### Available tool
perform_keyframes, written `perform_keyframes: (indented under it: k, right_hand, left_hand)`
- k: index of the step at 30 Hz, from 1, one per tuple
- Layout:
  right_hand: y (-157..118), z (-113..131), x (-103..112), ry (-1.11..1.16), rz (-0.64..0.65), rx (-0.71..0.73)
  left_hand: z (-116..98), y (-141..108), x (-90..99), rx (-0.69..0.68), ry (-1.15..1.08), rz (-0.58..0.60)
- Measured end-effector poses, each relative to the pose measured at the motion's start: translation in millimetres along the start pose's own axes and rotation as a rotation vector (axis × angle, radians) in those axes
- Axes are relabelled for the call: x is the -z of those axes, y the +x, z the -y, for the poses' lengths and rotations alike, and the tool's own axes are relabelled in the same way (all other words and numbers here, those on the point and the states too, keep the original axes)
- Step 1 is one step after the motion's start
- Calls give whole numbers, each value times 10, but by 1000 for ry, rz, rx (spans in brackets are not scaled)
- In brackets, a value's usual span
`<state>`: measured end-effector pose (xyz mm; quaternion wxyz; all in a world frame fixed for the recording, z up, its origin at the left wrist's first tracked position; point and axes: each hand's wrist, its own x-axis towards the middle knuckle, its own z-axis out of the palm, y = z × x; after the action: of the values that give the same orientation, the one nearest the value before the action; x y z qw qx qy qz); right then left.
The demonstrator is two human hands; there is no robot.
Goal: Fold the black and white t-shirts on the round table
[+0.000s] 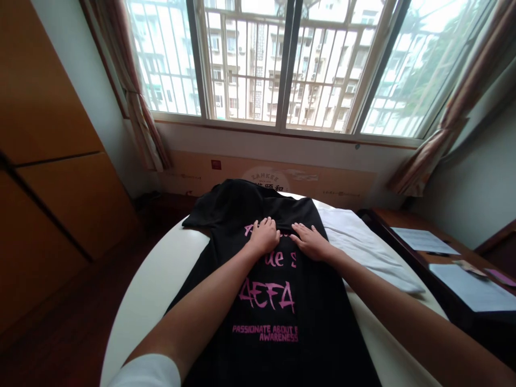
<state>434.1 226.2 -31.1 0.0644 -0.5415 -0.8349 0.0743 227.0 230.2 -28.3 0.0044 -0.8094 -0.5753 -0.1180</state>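
A black T-shirt (322, 322) with pink lettering lies spread on a round white table (139, 301), its right side folded over so that the print is cut off. My left hand (265, 235) rests on the upper part of the shirt, over the top line of print, fingers slightly apart. Flat on the folded strip to its right lies my right hand (311, 242), fingers spread. Neither hand grips the cloth. The shirt's far end is bunched, with a sleeve out to the left.
White folded cloth (363, 244) lies on the table at the right. Beyond it stands a dark wooden desk (387, 217) with papers (423, 240). A barred window with curtains (141, 123) is behind, and an orange-brown cabinet (52, 204) stands at the left.
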Motion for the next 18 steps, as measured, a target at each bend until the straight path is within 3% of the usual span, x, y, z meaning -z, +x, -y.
perform_keyframes:
  k: [4,9,18]
  right_hand:
    - [538,-18,8,25,12,52]
    - [1056,-177,6,18,4,-22]
    - [1445,-694,80,0,-21,-247]
  left_hand:
    - [2,-7,-7,12,-5,3]
    - [9,-4,-38,9,-14,3]
    - [-8,0,-62,16,-20,28]
